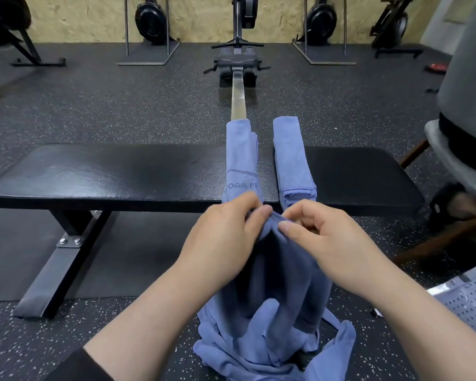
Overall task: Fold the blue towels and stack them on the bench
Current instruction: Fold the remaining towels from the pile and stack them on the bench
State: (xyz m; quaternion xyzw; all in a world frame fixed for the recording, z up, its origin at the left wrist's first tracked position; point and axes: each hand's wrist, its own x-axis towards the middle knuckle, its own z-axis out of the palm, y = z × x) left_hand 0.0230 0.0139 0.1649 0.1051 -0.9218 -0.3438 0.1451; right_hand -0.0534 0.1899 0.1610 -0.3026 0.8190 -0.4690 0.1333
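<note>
A loose blue towel (275,303) hangs from both my hands in front of the black bench (107,174), its lower part bunched on the floor. My left hand (226,237) pinches its top edge on the left. My right hand (322,237) pinches the same edge just to the right, the fingertips nearly touching. Two folded blue towels lie side by side across the bench: the left folded towel (241,158) shows printed letters, and the right folded towel (291,155) lies apart from it with a narrow gap between.
A rowing machine (238,64) stands behind the bench, its rail running toward the towels. More machines line the far wall. A grey chair (456,149) with wooden legs stands at the right. A perforated grey item (470,295) sits at the lower right. The floor is speckled black rubber.
</note>
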